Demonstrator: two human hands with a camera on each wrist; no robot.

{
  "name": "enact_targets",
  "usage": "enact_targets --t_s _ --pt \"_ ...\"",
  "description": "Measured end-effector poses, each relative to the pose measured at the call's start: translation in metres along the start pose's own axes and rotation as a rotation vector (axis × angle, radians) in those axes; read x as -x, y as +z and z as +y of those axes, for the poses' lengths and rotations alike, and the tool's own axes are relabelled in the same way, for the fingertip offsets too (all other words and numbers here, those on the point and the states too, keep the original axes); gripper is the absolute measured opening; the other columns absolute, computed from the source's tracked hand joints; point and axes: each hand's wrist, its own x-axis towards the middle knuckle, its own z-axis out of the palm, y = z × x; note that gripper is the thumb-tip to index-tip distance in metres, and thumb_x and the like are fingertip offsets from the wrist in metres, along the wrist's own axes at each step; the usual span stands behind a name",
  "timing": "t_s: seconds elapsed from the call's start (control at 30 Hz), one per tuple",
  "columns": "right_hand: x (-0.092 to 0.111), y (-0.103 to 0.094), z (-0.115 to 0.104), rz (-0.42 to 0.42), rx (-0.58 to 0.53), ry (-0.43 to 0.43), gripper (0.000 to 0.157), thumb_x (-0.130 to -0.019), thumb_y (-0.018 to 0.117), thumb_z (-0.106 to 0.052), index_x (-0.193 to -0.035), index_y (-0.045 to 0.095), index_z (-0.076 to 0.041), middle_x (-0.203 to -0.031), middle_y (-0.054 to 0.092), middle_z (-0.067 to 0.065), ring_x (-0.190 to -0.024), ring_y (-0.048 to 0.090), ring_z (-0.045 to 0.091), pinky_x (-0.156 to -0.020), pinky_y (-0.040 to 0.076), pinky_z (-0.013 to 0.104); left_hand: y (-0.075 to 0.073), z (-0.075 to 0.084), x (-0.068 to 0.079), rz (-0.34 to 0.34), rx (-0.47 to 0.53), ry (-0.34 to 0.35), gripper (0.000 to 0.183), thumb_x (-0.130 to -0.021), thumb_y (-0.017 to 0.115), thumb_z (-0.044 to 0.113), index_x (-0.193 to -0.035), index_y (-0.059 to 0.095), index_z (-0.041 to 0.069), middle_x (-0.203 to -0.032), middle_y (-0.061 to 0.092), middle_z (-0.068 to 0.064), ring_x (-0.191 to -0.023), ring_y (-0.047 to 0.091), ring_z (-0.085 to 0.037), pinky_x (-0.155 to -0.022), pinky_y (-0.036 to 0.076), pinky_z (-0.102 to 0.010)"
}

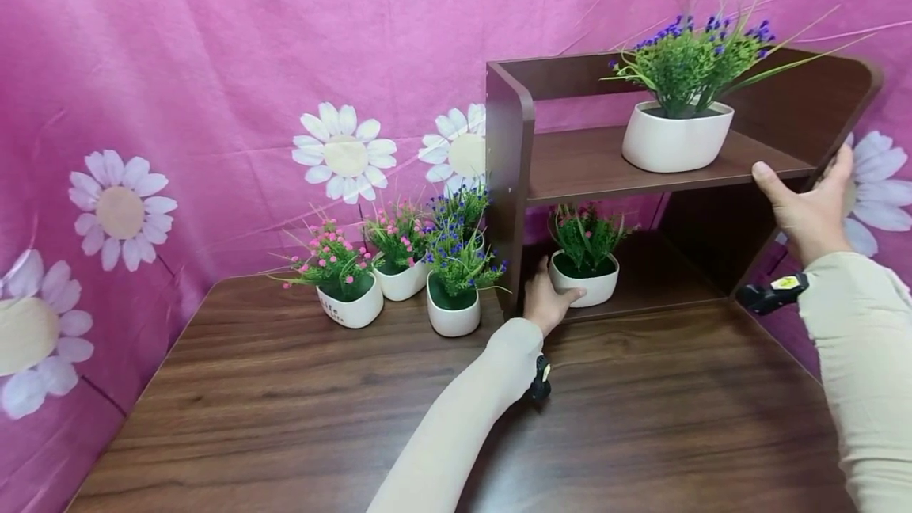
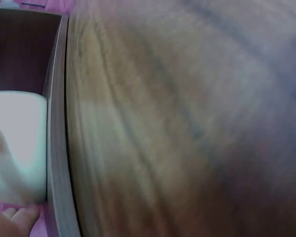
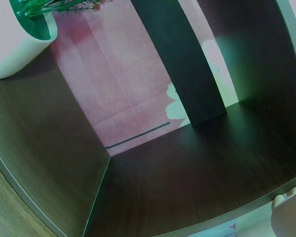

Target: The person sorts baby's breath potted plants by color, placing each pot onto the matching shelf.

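My left hand point(image 1: 549, 301) holds the left end of a white flowerpot point(image 1: 597, 285) on the lower level of a dark brown shelf unit point(image 1: 507, 141), thumb across its front. Red-flowered greenery point(image 1: 587, 240) grows from this pot. The same white pot point(image 2: 22, 143) fills the left edge of the left wrist view, with fingers point(image 2: 22, 219) below it. At the unit's right side panel, my right hand point(image 1: 815, 208) grips the edge, thumb near the upper shelf board and fingers around the outside. On the upper level stands a larger white pot point(image 1: 677, 141) with blue-purple flowers.
Left of the unit, a pink-flowered pot with lettering point(image 1: 354, 303), another pink-flowered pot point(image 1: 402, 282) and a blue-flowered pot point(image 1: 454, 313) stand on the wooden table point(image 1: 285, 410). Another blue-flowered plant point(image 1: 461, 208) is partly hidden behind. A pink daisy-print cloth point(image 1: 235, 101) hangs behind.
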Motion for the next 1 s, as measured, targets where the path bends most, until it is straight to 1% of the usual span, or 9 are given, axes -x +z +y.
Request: enact_targets --t_s 0.13,0.2,0.3,0.5,0.57,0.7,0.77,0.87,1.0 --pt "0.000 0.000 0.000 0.003 -0.028 -0.002 0.092 -0.087 0.064 -0.019 -0.152 0.000 -0.025 -0.157 0.012 -0.009 -0.137 0.011 -0.003 -0.106 0.006 0.005 0.007 -0.003 0.006 0.108 -0.008 0.017 0.067 -0.073 0.084 0.025 -0.130 0.053 0.005 -0.116 0.066 -0.012 -0.107 0.062 -0.027 -0.091 0.049 -0.032" --pt "0.000 0.000 -0.001 0.000 -0.038 -0.001 0.092 -0.087 0.065 -0.018 -0.152 0.000 -0.025 -0.157 0.012 -0.009 -0.136 0.011 -0.003 -0.106 0.006 0.005 0.009 -0.003 0.009 0.139 0.000 0.014 0.062 -0.074 0.083 0.022 -0.127 0.056 0.007 -0.115 0.066 -0.011 -0.105 0.063 -0.027 -0.089 0.050 -0.033" --pt "0.000 0.000 -0.002 -0.003 -0.057 0.009 0.093 -0.087 0.065 -0.018 -0.152 0.000 -0.025 -0.157 0.011 -0.009 -0.136 0.010 -0.004 -0.106 0.005 0.005 0.012 -0.002 0.015 0.178 0.026 0.021 0.059 -0.076 0.081 0.018 -0.127 0.056 0.005 -0.116 0.065 -0.012 -0.105 0.062 -0.029 -0.088 0.051 -0.036" --pt "0.001 0.001 -0.003 -0.005 -0.024 0.024 0.092 -0.088 0.063 -0.020 -0.153 -0.003 -0.025 -0.159 0.005 -0.008 -0.137 0.007 -0.005 -0.107 0.003 0.006 0.019 0.005 0.032 0.257 0.036 0.119 0.061 -0.076 0.075 0.009 -0.132 0.051 0.001 -0.120 0.059 -0.017 -0.102 0.062 -0.034 -0.084 0.052 -0.039" --pt "0.001 0.001 -0.003 0.001 -0.078 0.020 0.092 -0.087 0.065 -0.017 -0.152 0.000 -0.025 -0.158 0.009 -0.008 -0.137 0.009 -0.004 -0.107 0.004 0.005 0.022 0.007 0.036 0.258 0.043 0.114 0.064 -0.076 0.073 0.007 -0.135 0.048 -0.001 -0.126 0.056 -0.019 -0.105 0.061 -0.035 -0.086 0.052 -0.039" --pt "0.002 0.001 -0.003 0.002 -0.163 0.021 0.094 -0.085 0.067 -0.013 -0.152 0.003 -0.026 -0.156 0.013 -0.010 -0.136 0.012 -0.003 -0.105 0.005 0.004 0.029 0.010 0.041 0.207 0.092 0.036 0.073 -0.078 0.071 0.006 -0.142 0.038 -0.002 -0.141 0.043 -0.023 -0.119 0.053 -0.036 -0.098 0.047 -0.038" --pt "0.002 0.001 -0.003 0.001 -0.147 0.023 0.094 -0.086 0.067 -0.014 -0.152 0.001 -0.026 -0.157 0.012 -0.010 -0.136 0.012 -0.004 -0.106 0.005 0.004 0.031 0.011 0.042 0.186 0.109 0.007 0.078 -0.078 0.071 0.005 -0.145 0.033 -0.002 -0.146 0.037 -0.023 -0.126 0.047 -0.036 -0.102 0.043 -0.036" --pt "0.003 0.002 -0.003 -0.001 -0.158 0.022 0.094 -0.086 0.067 -0.013 -0.152 0.001 -0.026 -0.157 0.012 -0.010 -0.136 0.012 -0.004 -0.106 0.005 0.004 0.032 0.012 0.043 0.176 0.132 0.002 0.080 -0.078 0.069 0.004 -0.147 0.030 -0.002 -0.148 0.033 -0.022 -0.132 0.041 -0.033 -0.107 0.038 -0.035" --pt "0.004 0.003 -0.004 0.000 -0.151 0.015 0.093 -0.086 0.067 -0.013 -0.152 0.002 -0.025 -0.156 0.014 -0.009 -0.136 0.013 -0.003 -0.105 0.006 0.004 0.032 0.012 0.045 0.174 0.137 0.027 0.080 -0.078 0.066 0.003 -0.147 0.028 -0.003 -0.149 0.032 -0.022 -0.135 0.037 -0.033 -0.109 0.036 -0.036"
